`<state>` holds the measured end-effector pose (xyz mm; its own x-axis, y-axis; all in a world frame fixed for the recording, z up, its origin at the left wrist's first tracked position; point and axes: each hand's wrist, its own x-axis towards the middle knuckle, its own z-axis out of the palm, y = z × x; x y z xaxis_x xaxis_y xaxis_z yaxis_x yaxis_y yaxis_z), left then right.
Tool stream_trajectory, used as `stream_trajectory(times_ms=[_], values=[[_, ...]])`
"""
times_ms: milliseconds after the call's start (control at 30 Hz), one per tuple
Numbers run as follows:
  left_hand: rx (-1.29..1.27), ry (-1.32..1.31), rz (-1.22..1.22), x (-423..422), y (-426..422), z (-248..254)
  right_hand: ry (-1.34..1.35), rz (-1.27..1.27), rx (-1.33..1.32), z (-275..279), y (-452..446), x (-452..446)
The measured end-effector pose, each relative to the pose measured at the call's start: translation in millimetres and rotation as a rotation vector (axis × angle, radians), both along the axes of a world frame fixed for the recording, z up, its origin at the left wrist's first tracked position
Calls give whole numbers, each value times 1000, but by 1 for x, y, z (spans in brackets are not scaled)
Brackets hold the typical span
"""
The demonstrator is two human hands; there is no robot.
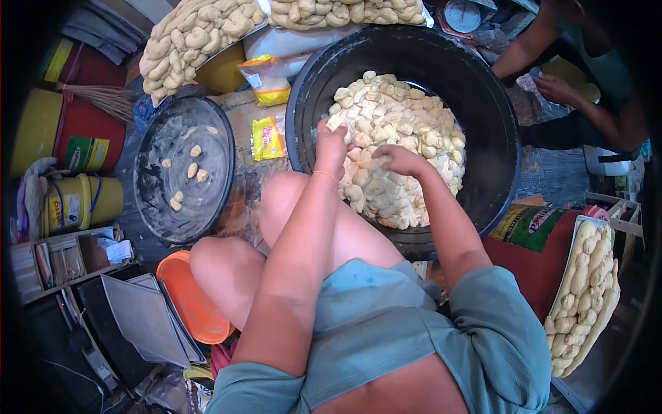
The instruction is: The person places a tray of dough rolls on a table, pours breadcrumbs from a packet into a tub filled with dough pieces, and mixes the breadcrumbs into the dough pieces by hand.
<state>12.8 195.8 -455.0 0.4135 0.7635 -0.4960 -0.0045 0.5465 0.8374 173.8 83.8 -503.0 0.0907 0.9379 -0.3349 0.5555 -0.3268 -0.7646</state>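
Observation:
A large round black tub (507, 138) holds a heap of pale, floured dough pieces (407, 127). At the heap's left side, my left hand (331, 148) is closed on a small dough piece (334, 123), which shows at the fingertips. My right hand (401, 161) is over the middle of the heap, fingers apart and bent down at the dough; I see nothing held in it. To the left, a shallow dark round basin (148, 186) has several small dough pieces (196, 150) scattered on its floured bottom.
Trays of braided dough (200, 41) stand at the top, and another braided dough tray (583, 297) at the right. A yellow packet (267, 138) lies between tub and basin. A person (600, 76) sits at upper right. An orange basin (189, 297) is by my leg.

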Motion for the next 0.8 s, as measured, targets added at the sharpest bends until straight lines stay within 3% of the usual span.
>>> stream_trajectory(times_ms=[33, 67, 167, 200, 300, 433, 533, 633, 667, 800], values=[[28, 89, 10, 0, 3, -4, -137, 151, -100, -26, 3, 9], [47, 17, 30, 2, 2, -17, -185, 96, -23, -69, 9, 19], [111, 222, -86, 6, 4, -34, -510, -130, -246, -44, 25, -14], [106, 251, -95, 5, 3, -35, -684, -26, -321, -58, 26, -25], [221, 352, -103, 3, 4, -32, -777, 90, -241, -71, 15, -54], [258, 332, -130, 4, 3, -24, -288, 492, -220, -50, 10, -28], [271, 289, -192, 8, 2, -37, -330, 264, -178, -46, -1, -25], [310, 301, -245, 8, 0, -35, -843, 316, -105, -67, -3, -53], [317, 308, -243, 6, -1, -33, -676, 416, -380, -54, 9, -55], [288, 331, -268, 1, 0, -29, -615, 496, -489, -18, 6, -49]])
